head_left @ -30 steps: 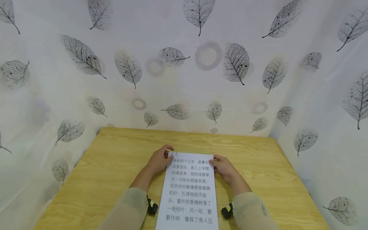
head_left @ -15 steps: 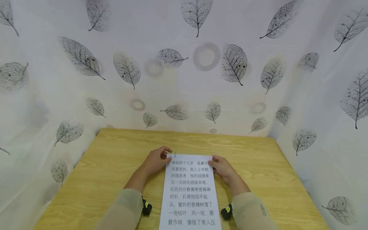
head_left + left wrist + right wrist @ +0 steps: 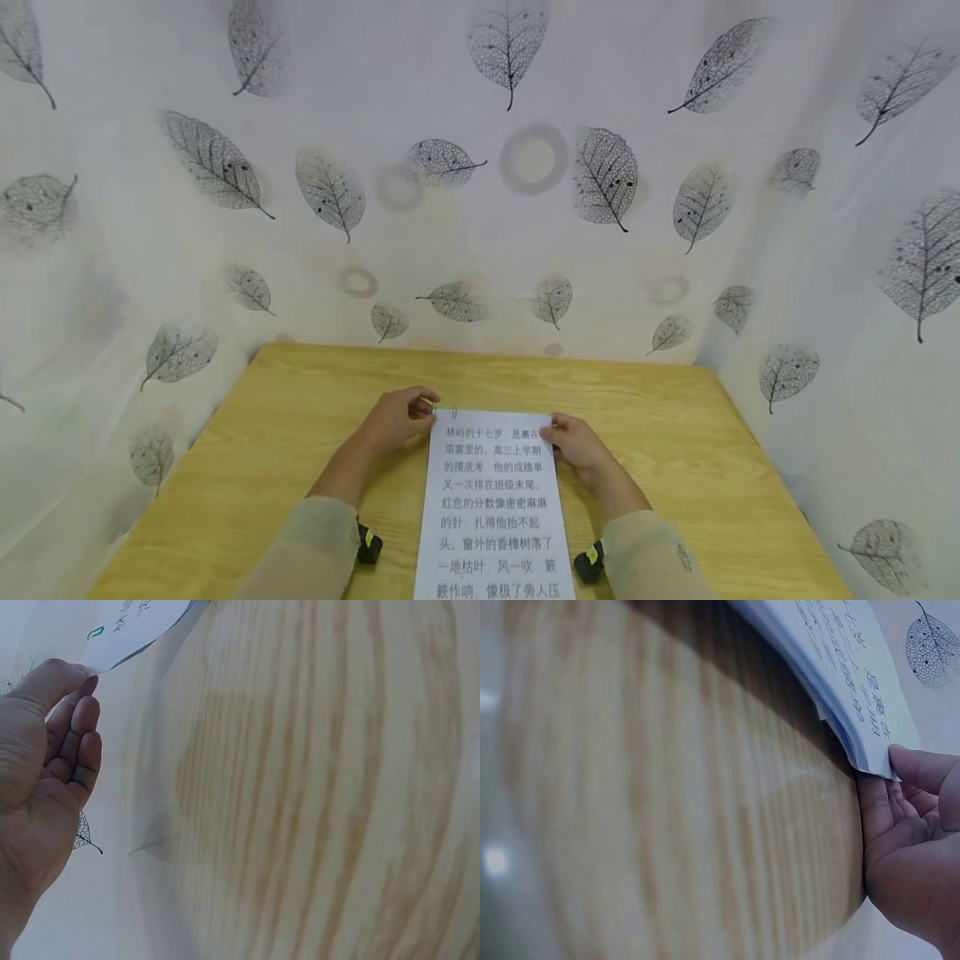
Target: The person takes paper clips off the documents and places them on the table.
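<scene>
A stack of printed paper sheets (image 3: 491, 508) lies lengthwise before me, its top edge facing away. One paper clip (image 3: 454, 412) sits on that edge near the upper-left corner; it looks green in the left wrist view. My left hand (image 3: 392, 421) is at this corner, thumb and forefinger pinching a second paper clip (image 3: 434, 408), mostly hidden by the fingertips. In the left wrist view, the left thumb meets the corner while the other fingers curl. My right hand (image 3: 585, 448) grips the upper-right corner, thumb on top and fingers below, with layered page edges showing in the right wrist view.
The wood-grain table (image 3: 652, 408) extends around the sheets. Behind it and along both sides hangs a pale curtain (image 3: 480, 242) printed with leaves. Black wrist devices (image 3: 589, 562) sit by the sleeves.
The left hand has slid left relative to the sheets, widening the gap between the two paper clips. The right hand keeps its grip. The head view has shifted slightly.
</scene>
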